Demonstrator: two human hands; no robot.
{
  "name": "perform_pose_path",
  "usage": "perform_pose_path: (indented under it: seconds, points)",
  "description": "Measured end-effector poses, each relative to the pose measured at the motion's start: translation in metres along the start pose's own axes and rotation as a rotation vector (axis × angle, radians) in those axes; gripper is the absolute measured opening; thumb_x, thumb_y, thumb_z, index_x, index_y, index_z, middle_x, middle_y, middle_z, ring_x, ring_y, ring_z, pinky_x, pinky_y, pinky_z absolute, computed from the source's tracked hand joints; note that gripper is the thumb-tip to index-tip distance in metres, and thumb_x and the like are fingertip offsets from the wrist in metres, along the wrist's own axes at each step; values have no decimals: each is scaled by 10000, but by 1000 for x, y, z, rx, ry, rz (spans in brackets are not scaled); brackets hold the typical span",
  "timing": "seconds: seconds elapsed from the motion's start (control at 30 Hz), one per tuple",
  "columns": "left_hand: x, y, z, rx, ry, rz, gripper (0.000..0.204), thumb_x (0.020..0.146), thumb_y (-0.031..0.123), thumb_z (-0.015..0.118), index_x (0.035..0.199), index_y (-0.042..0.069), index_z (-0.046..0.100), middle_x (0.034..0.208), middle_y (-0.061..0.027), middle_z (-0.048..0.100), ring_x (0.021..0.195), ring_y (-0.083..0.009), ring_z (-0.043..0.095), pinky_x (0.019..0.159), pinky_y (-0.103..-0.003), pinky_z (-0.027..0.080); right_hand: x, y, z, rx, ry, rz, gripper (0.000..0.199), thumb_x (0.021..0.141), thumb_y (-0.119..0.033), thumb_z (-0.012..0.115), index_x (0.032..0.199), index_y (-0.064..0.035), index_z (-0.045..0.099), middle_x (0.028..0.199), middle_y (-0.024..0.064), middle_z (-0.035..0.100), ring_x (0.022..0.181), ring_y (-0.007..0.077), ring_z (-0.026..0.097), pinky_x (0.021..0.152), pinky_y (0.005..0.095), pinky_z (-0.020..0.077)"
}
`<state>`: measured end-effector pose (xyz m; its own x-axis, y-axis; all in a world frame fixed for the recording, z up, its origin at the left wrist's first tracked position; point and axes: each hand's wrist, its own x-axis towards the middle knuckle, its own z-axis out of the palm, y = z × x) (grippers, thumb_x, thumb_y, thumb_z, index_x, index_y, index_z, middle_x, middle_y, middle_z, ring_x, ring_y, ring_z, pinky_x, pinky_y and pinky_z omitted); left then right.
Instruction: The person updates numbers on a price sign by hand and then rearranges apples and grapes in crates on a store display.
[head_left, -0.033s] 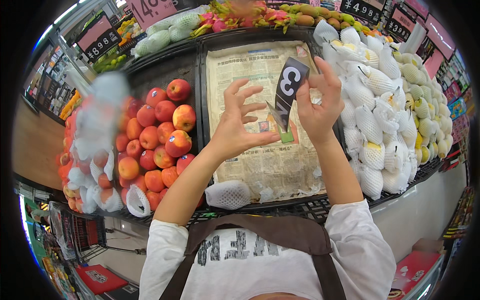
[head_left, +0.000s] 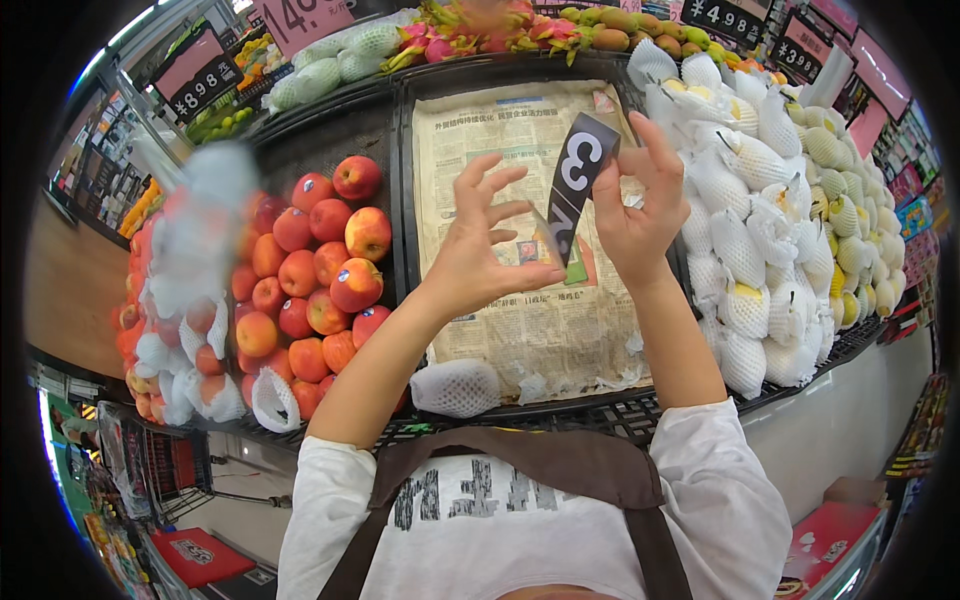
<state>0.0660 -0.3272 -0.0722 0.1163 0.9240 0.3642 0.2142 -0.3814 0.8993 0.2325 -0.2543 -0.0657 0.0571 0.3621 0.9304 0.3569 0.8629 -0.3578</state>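
Observation:
My right hand (head_left: pixel 640 195) pinches a black price card (head_left: pixel 580 165) with white print, held slanted between thumb and fingers. Left of the card's lower end is my left hand (head_left: pixel 490 235), its fingers spread apart and curved. The left thumb tip reaches the lower end of the card, and I cannot tell whether it touches. A thin greyish flap (head_left: pixel 546 232) shows beside that end. Both hands are above an aged newspaper sheet (head_left: pixel 480 345) lining a black display bin. A white foam net sleeve (head_left: pixel 455 388) lies at the sheet's near left corner.
Red apples (head_left: pixel 327 265) are piled left of the newspaper, some in foam nets. Pears in white foam nets (head_left: pixel 740 240) are heaped to the right. Dragon fruit (head_left: pixel 480 35) lies along the back under hanging price signs (head_left: pixel 725 18). A cart (head_left: pixel 180 465) stands lower left.
My left hand has edged slightly to the right at the card's lower end. The right hand keeps its pinch.

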Motion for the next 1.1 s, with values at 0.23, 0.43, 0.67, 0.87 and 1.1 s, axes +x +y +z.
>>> perform_pose_path:
  seconds: [0.23, 0.43, 0.67, 0.87, 1.1]
  points:
    - [-1, -15, 17, -54, 75, 193, 623, 661, -13, 726, 1133, 88, 332, 1216, -145, 431, 953, -190, 574, 741, -268, 501, 12, -6, -8, -150, 50, -318, 396, 756, 15, 599, 1136, -20, 492, 875, 80, 633, 710, 104, 556, 720, 227, 410]
    - [-10, -10, -2, 21, 249, 495, 507, 706, -94, 665, 991, 113, 300, 1191, -201, 463, 954, -194, 558, 751, -259, 487, 13, -5, -12, 157, 197, 38, 203, 839, -2, 561, 1036, 39, 533, 983, 112, 615, 759, 86, 556, 696, 204, 425]
    - [-12, 9, -7, -483, 519, 200, 327, 837, -46, 527, 1048, 117, 337, 1130, -171, 532, 962, -208, 569, 799, -298, 505, 24, -20, -20, 134, 135, -250, 280, 671, 75, 608, 917, -59, 607, 891, 79, 647, 724, 194, 597, 622, 267, 439]
    - [-1, 22, -27, -849, 667, 38, 356, 798, -28, 584, 1057, 161, 430, 913, -42, 612, 806, -176, 629, 710, -313, 536, 37, -33, -29, 98, 89, -536, 254, 657, 68, 635, 894, -20, 605, 936, 143, 616, 651, 209, 562, 556, 282, 466]
    - [13, 12, -20, -925, 638, 49, 362, 799, -16, 591, 1070, 140, 408, 905, -31, 612, 830, -152, 627, 685, -303, 533, 45, -37, -44, 20, 71, -705, 213, 610, -109, 627, 821, -105, 600, 948, 35, 575, 658, 153, 519, 571, 273, 376]
